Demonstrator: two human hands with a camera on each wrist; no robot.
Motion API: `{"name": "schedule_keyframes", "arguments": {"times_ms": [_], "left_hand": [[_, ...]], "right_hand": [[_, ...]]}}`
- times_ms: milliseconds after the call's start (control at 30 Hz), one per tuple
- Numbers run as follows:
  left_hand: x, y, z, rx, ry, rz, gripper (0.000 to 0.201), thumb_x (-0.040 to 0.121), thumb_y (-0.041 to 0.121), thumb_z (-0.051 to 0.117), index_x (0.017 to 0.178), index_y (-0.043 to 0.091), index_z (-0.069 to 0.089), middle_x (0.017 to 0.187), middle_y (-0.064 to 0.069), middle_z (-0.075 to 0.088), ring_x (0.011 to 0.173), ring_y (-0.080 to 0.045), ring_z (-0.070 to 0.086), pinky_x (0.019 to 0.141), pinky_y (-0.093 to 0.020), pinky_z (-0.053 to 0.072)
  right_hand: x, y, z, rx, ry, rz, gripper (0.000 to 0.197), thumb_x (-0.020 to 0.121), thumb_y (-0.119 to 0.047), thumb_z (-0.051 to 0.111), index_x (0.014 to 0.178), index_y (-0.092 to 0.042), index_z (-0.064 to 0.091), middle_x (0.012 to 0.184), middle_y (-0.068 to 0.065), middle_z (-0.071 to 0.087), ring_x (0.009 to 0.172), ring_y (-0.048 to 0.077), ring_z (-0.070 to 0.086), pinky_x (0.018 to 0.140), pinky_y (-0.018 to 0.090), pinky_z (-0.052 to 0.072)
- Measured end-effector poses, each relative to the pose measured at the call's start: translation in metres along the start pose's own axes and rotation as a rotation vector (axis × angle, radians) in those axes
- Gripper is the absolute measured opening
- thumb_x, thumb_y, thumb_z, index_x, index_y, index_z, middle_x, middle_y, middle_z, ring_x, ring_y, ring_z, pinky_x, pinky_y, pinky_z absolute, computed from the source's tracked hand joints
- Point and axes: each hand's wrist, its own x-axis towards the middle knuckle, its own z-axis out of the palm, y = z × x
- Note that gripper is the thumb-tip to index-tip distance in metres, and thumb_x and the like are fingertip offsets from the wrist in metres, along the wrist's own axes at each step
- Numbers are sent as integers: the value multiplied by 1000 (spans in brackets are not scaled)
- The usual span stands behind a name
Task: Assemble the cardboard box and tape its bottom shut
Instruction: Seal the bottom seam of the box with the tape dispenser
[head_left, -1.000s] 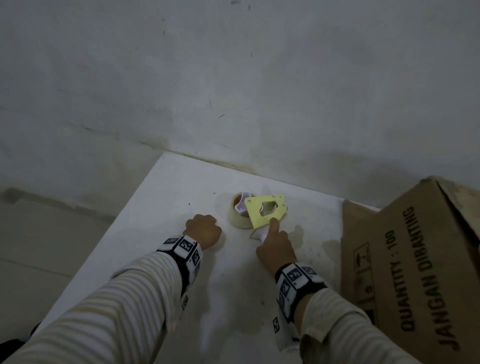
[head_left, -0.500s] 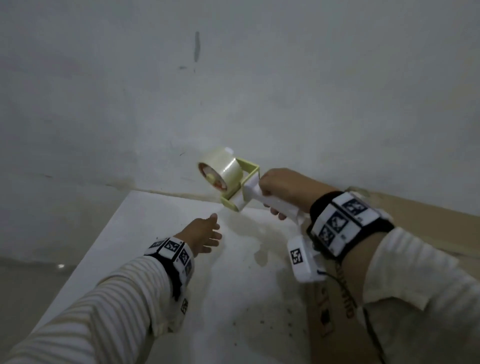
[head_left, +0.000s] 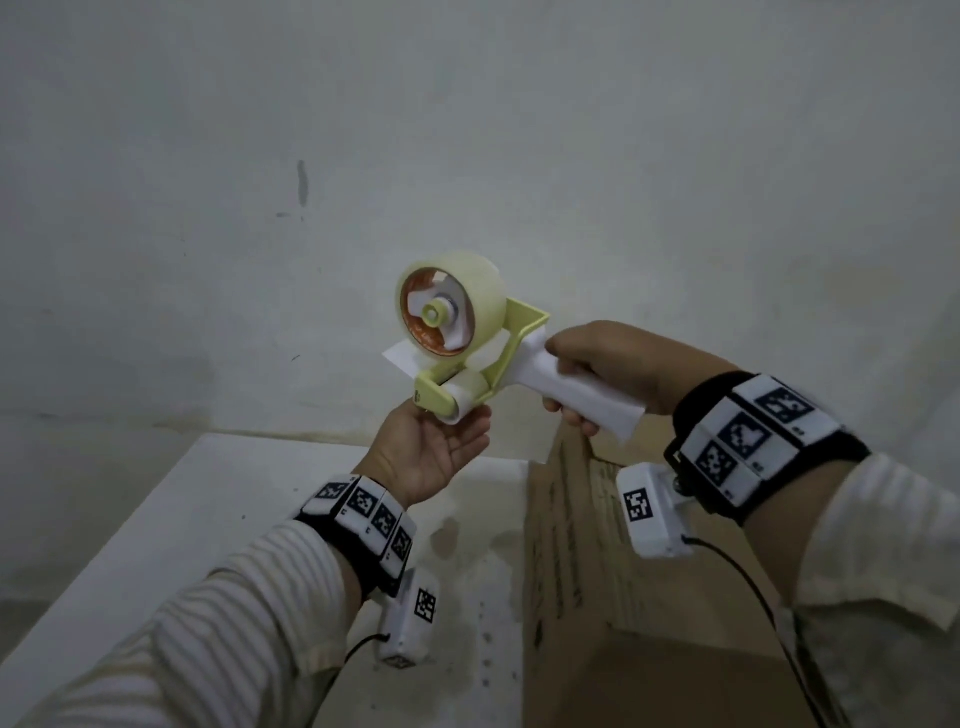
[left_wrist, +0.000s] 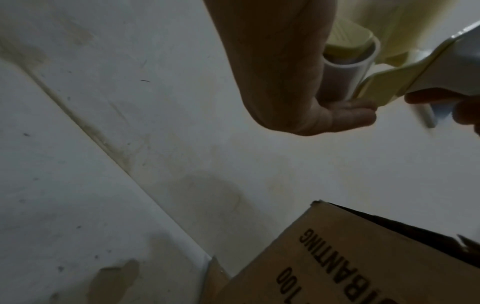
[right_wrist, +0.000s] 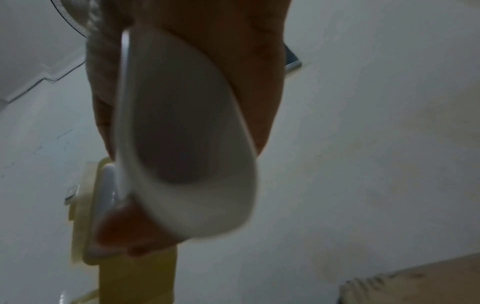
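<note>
The right hand gripped the tape gun by its white handle at frame centre. The left hand, palm up with fingers loosely spread, touched its roller. It looked light, rigid plastic, best held by the handle. The box stood lower right, stiff but creasable.

A white desk, stained and speckled, stands against a scuffed white wall bearing a dark vertical mark.
</note>
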Motion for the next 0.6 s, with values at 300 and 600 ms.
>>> {"name": "schedule_keyframes", "arguments": {"times_ms": [300, 600], "left_hand": [[-20, -45, 58, 112, 26, 57, 36, 100, 22, 34, 98, 0, 61, 70, -16, 73, 52, -17, 70, 50, -24, 59], [-34, -70, 81, 73, 123, 72, 32, 101, 24, 39, 100, 0, 61, 66, -17, 73, 48, -15, 70, 45, -23, 57]], "right_hand": [[-51, 56, -49, -166, -8, -102, 14, 90, -19, 59, 87, -5, 60, 77, 15, 64, 60, 25, 63, 56, 33, 52], [-66, 81, -58, -6, 33, -117, 16, 92, -19, 55, 90, -3, 54, 78, 22, 57, 53, 26, 54, 50, 29, 45]]}}
